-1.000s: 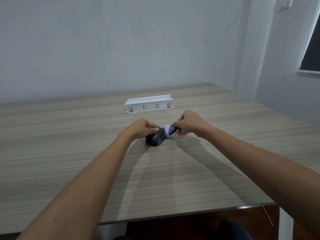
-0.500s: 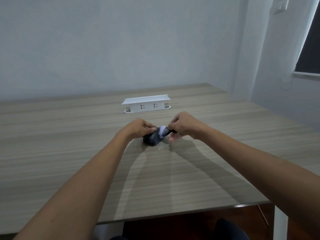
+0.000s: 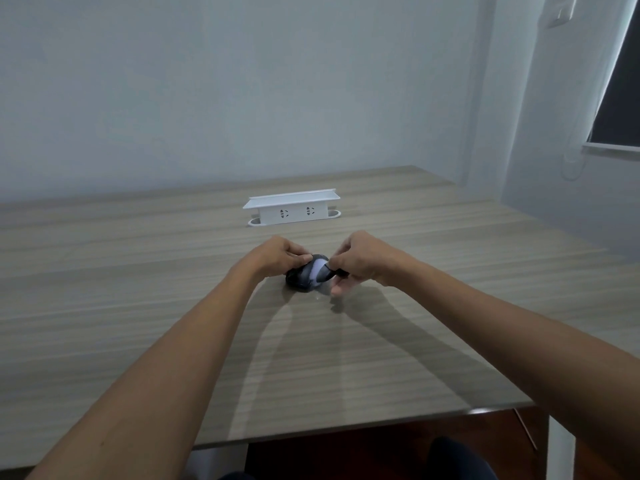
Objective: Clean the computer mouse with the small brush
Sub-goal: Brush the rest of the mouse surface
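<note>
- Head view shows you a wood-grain desk that fills the lower frame, running back to a pale wall.
- Your two bare forearms reach in from the bottom corners and meet near the middle of the desk.
- A white socket box with two outlets on its front and a flat shelf-like top sits on the desk beyond your hands, well apart from them.
- Your left hand is closed over the far left end of the computer mouse, fingers curled on top, steadying it against the desk.
- Your right hand has its grip pinched on the dark handle of the small brush, thumb and forefinger pressed together around it; the lower fingers hang loose beside the mouse.
- The mouse is dark and rests on the desk between your hands, just in front of the socket box's line.
- The brush's pale bristle head lies against the top right of the mouse; blur hides the finer detail there.
</note>
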